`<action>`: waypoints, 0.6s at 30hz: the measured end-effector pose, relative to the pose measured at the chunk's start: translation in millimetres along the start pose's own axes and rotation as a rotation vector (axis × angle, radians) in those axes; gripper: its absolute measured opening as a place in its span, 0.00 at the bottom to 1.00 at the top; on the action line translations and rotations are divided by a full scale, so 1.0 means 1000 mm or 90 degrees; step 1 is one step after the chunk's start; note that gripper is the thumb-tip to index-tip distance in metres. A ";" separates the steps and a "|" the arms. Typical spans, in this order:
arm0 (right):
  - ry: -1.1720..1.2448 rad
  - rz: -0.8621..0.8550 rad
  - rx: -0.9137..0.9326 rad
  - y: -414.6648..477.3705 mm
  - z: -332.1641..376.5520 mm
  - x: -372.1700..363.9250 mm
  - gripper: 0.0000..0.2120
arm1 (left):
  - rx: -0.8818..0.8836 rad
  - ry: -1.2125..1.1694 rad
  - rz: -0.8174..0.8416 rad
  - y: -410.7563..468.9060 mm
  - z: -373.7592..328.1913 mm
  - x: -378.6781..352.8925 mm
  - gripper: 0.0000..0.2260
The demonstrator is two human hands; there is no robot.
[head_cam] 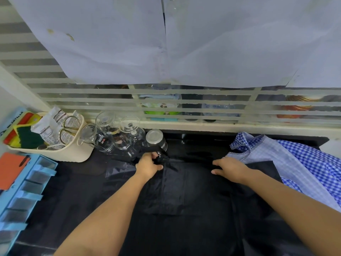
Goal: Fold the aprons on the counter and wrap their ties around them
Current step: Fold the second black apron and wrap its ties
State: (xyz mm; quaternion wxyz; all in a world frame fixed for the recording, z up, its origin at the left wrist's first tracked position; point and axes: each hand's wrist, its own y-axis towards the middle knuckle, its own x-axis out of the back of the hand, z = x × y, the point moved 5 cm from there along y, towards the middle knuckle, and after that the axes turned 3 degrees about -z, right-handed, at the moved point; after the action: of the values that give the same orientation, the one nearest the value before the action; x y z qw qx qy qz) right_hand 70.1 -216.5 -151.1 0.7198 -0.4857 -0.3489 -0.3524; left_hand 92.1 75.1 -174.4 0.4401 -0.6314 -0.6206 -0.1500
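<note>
Your left hand point(148, 166) is gripping the tie point(164, 157) of the black apron point(184, 196); your right hand point(229, 168) is touching its top edge, grip unclear.
</note>
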 end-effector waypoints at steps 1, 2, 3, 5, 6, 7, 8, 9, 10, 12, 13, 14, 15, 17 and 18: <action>-0.004 -0.009 0.003 0.000 -0.002 -0.001 0.18 | -0.028 0.017 -0.001 -0.001 -0.002 -0.001 0.16; -0.014 -0.015 0.007 0.000 -0.002 -0.002 0.17 | -0.057 0.045 0.003 -0.003 -0.005 -0.003 0.15; -0.030 -0.020 0.015 -0.001 -0.003 -0.003 0.17 | -0.085 0.080 0.007 -0.004 -0.007 -0.004 0.12; -0.064 -0.044 0.046 -0.003 -0.002 -0.005 0.16 | -0.140 0.148 0.008 -0.005 -0.010 -0.007 0.07; -0.080 -0.071 0.068 -0.004 0.000 -0.004 0.15 | -0.163 0.163 0.002 -0.005 -0.011 -0.008 0.05; -0.088 -0.104 0.091 -0.004 0.001 -0.003 0.14 | -0.183 0.166 -0.008 -0.004 -0.012 -0.008 0.03; -0.083 -0.136 0.113 -0.005 0.004 -0.003 0.13 | -0.198 0.164 -0.016 -0.003 -0.013 -0.009 0.03; -0.068 -0.159 0.133 -0.005 0.006 -0.004 0.11 | -0.214 0.162 -0.018 -0.002 -0.014 -0.010 0.03; -0.046 -0.169 0.143 -0.004 0.008 -0.005 0.09 | -0.229 0.165 -0.015 -0.002 -0.017 -0.011 0.04; 0.025 -0.169 0.108 -0.002 0.007 -0.007 0.06 | -0.244 0.179 -0.009 -0.002 -0.024 -0.012 0.06; 0.068 -0.172 0.070 0.000 0.005 -0.007 0.06 | -0.248 0.189 -0.010 -0.002 -0.028 -0.012 0.06; 0.111 -0.185 0.031 0.001 0.001 -0.006 0.06 | -0.251 0.203 -0.014 0.000 -0.030 -0.011 0.07; 0.145 -0.201 -0.004 0.003 -0.002 -0.006 0.07 | -0.252 0.223 -0.018 0.001 -0.032 -0.011 0.07; 0.168 -0.212 -0.047 0.006 -0.005 -0.004 0.07 | -0.242 0.262 -0.036 0.004 -0.034 -0.011 0.08; 0.161 -0.209 -0.055 0.008 -0.005 -0.003 0.07 | -0.234 0.275 -0.046 0.005 -0.034 -0.012 0.08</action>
State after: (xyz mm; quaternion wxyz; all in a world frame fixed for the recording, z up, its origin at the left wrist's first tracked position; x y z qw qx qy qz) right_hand 75.9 -218.7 -158.8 0.6692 -0.4050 -0.3147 -0.5376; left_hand 106.7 42.5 -165.5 0.4346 -0.6312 -0.4974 -0.4066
